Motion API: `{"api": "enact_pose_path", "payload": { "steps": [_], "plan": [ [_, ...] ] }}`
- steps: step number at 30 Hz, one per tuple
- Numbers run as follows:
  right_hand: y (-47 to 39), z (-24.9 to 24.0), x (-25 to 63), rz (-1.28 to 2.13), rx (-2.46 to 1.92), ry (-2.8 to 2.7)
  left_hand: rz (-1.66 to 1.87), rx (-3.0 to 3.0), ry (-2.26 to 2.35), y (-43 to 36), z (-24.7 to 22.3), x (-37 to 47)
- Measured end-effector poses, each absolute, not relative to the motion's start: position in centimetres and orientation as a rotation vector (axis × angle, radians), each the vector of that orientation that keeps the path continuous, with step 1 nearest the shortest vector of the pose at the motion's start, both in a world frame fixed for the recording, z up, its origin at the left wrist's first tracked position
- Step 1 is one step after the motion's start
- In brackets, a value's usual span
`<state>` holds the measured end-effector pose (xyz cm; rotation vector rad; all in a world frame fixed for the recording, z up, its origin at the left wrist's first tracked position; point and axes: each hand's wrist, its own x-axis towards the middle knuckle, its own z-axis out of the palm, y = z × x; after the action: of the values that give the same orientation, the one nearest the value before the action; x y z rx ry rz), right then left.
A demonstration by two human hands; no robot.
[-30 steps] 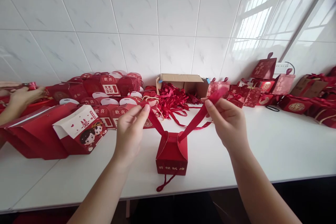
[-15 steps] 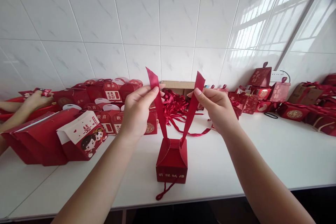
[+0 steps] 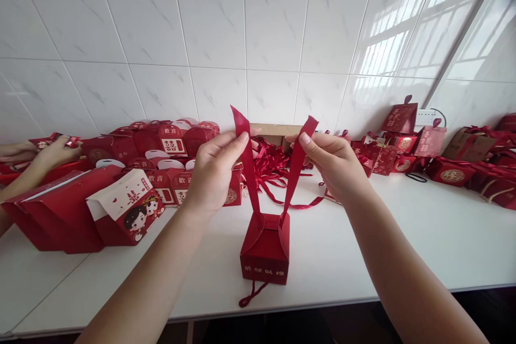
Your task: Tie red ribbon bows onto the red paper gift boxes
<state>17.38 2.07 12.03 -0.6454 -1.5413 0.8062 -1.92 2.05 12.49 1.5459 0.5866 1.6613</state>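
A small red gift box (image 3: 265,250) with gold characters on its front stands near the table's front edge. A dark red ribbon (image 3: 252,185) comes up from both sides of its top, its two ends raised in a V. My left hand (image 3: 215,169) pinches one end between thumb and fingers. Opposite it, my right hand (image 3: 331,164) pinches the other end. Both ribbon tips stick up above my thumbs. A twisted red cord loop (image 3: 253,295) lies on the table in front of the box.
Left of me stand a box with a cartoon couple (image 3: 129,209) and rows of red boxes (image 3: 169,137). Behind my hands, a cardboard box (image 3: 274,130) spills loose ribbons (image 3: 274,161). More gift boxes (image 3: 403,142) are stacked right. At far left, another person's hand (image 3: 52,158) holds red packets.
The box and both ribbon ends have shifted slightly to the right, with my hands still pinching them. At far left, the other person's second hand has come into view beside the packets.
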Motion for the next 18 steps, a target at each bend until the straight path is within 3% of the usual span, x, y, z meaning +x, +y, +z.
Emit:
{"api": "enact_pose_path", "payload": {
  "steps": [18],
  "plan": [
    [2.71, 12.32, 17.81, 0.781, -0.692, -1.519, 1.683, 1.634, 0.637, 2.15, 13.14, -2.12]
  ]
}}
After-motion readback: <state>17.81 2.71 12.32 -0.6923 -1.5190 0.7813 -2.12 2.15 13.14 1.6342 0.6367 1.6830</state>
